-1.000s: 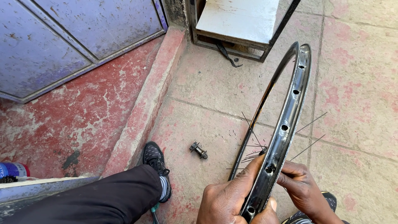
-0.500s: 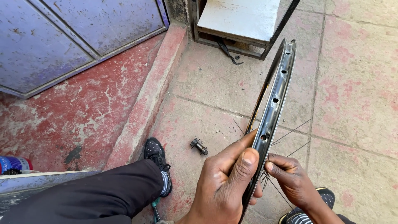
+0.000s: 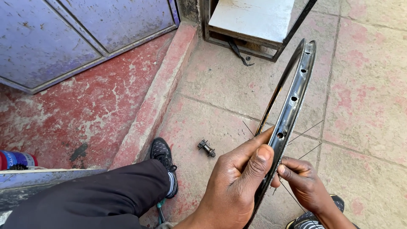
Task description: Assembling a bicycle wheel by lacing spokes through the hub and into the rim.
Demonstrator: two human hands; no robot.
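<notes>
The left hand (image 3: 237, 178) gripped the bicycle rim (image 3: 292, 101) upright and needed steadiness while the right hand (image 3: 303, 184) pinched a spoke (image 3: 306, 130) at the rim.

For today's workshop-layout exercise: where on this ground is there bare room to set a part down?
Bare paving lies right of the wheel rim, and between the red kerb and the rim, above the small hub part. It is crowded near both hands, where loose spokes lie, and by the black shoe.
</notes>
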